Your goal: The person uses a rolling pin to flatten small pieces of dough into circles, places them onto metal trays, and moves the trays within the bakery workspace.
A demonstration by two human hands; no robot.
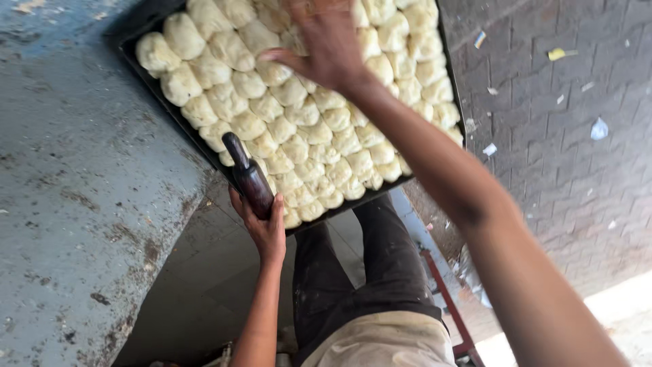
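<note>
Dough balls [299, 115], pale and packed in close rows, are carried on a dark tray [146, 78] whose left corner overlaps a worn grey-blue table [81, 190]. At the tray's near edge a dark brown bottle [248, 178] is gripped by the left hand [263, 224]: the fingers are wrapped around its lower body, while the neck is tilted up and away from the palm, over the nearest dough balls. Just right of that grip, below the tray's edge, dark trousers [360, 272] are seen.

Further right, the right hand [326, 44] is laid flat on the dough balls near the far middle of the tray, palm down and fingers spread; nothing is clasped in it. Dough is touched under the palm and lies all around it. Beyond the forearm, well to the right, a grey brick pavement [564, 136] strewn with paper scraps is seen.
</note>
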